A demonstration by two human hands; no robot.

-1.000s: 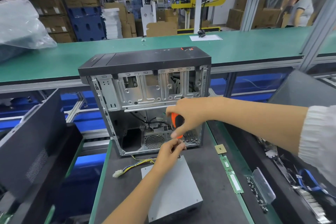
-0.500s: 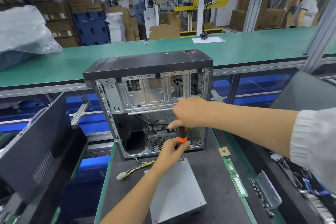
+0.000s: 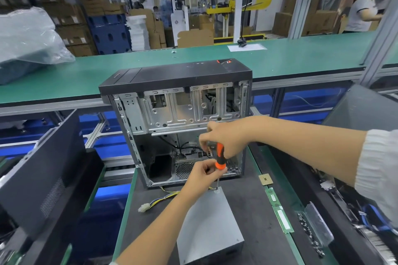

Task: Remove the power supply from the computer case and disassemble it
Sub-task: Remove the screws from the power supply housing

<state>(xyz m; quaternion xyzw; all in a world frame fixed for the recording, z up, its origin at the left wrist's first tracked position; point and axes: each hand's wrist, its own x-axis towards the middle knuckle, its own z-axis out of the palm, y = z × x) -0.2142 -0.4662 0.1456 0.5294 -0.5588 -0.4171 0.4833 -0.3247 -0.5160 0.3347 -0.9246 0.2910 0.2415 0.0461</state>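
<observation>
Fingers of the right hand (image 3: 226,139) curl round the upper handle of an orange-and-black screwdriver (image 3: 219,157) at centre frame, while the fingers of the left hand (image 3: 203,175) pinch its lower end just beneath; the thin shaft drops to the far corner of the power supply (image 3: 207,228).

Behind everything, across the upper frame, lies a warehouse floor with stacked cardboard boxes (image 3: 86,13), blue pallets (image 3: 109,32) and a yellow machine (image 3: 247,2); a person in a white top (image 3: 364,8) stands at the upper right. A long green conveyor belt (image 3: 86,75) crosses the frame below that, carrying a clear plastic bag (image 3: 28,36) at the upper left and a white sheet (image 3: 247,47) right of centre. Nearer, a dark work mat (image 3: 256,211) with green edging fills the lower centre.

On the mat's far end stands the computer case (image 3: 178,122), black on top, its open side showing bare silver metal, loose black cables and a perforated grille at the bottom. Dark side panels (image 3: 43,178) lean at the lower left. The power supply is a plain grey metal box lying flat on the mat just in front of the case, in the lower centre, with a bundle of yellow and black wires (image 3: 159,199) trailing left to a white plug. To its right lie a green memory stick (image 3: 279,211) and a small gold chip (image 3: 266,179).
</observation>
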